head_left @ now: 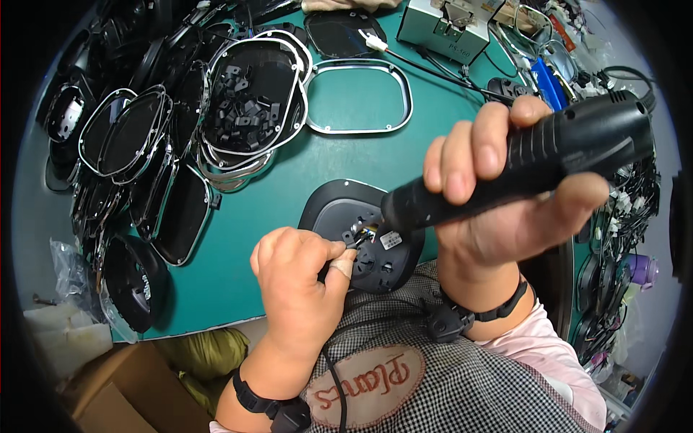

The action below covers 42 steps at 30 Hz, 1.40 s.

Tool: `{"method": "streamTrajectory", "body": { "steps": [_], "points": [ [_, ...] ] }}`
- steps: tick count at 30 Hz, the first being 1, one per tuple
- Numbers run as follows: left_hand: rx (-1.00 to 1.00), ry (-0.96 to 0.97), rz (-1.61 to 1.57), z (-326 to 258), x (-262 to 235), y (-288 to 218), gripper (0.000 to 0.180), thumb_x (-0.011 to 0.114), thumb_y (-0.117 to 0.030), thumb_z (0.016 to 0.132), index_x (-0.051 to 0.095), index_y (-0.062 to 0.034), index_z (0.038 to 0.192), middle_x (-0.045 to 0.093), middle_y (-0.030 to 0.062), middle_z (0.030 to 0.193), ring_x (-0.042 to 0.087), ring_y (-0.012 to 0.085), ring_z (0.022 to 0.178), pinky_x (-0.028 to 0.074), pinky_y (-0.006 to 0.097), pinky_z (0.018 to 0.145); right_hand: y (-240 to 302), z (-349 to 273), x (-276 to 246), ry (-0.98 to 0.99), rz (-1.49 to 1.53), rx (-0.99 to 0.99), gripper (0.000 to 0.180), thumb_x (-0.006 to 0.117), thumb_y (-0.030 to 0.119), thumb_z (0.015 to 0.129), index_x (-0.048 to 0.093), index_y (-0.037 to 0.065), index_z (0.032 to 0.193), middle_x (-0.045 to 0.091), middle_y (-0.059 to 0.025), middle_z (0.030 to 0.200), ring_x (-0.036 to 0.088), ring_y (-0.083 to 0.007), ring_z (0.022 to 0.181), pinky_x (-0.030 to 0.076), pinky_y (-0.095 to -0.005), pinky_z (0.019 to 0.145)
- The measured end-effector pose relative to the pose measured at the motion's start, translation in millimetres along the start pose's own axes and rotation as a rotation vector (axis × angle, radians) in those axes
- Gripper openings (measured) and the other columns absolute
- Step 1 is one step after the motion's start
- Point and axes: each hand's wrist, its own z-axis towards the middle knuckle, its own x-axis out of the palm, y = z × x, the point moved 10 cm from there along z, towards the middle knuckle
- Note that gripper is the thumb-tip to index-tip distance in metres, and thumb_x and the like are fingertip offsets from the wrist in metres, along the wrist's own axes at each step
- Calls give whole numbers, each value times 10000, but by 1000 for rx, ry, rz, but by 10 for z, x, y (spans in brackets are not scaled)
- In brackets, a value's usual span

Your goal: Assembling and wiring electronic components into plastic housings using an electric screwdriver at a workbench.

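Observation:
My right hand (498, 173) is wrapped round a black electric screwdriver (548, 148), raised and slanting down to the left. Its nose end hangs over a rounded black plastic housing (328, 204) at the table's near edge. On the housing sit a small white label (390, 239) and some coloured wires (369, 232). With thumb and forefinger pinched, my left hand (303, 278) holds a small dark part (351, 245) against the housing, beside the wires; its exact kind is hard to make out. A bandage (342, 268) covers part of the left thumb.
Beyond the housing, silver-rimmed oval frames (359, 132) lie on the green table (238, 238); one stack holds small black clips (245, 115). More black housings (133, 281) crowd the left. A white box-shaped device (444, 32) stands at the back, with cables and connectors (628, 202) along the right.

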Motion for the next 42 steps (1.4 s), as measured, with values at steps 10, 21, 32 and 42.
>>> {"method": "streamTrajectory", "body": {
  "steps": [10,21,32,42],
  "points": [
    [-42,39,-11,35,13,30,176,824,-106,670,678,-122,768,608,18,817,577,270,935,389,422,918,-82,-9,266,83,-80,49,647,723,496,844,488,4,1193,586,-108,837,604,-196,657,528,-342,616],
    [-20,-27,-43,28,-45,45,172,811,-115,670,658,-121,749,619,27,825,592,278,923,402,437,901,-388,-121,458,39,-145,220,654,935,288,691,493,-37,1048,574,-117,833,578,-152,670,518,-277,566],
    [-17,-55,-72,40,-76,33,148,786,-135,708,651,-112,766,593,23,803,590,267,897,405,434,876,-847,-63,759,371,-298,455,609,939,347,652,530,-15,921,597,-95,703,586,-152,547,503,-258,492],
    [51,-90,-28,2,-118,-15,150,792,-143,709,658,-117,772,596,30,820,588,273,892,416,427,860,-691,-50,666,194,-343,329,641,897,418,723,506,-7,1000,574,-83,672,560,-164,520,492,-280,471]
  ]
}}
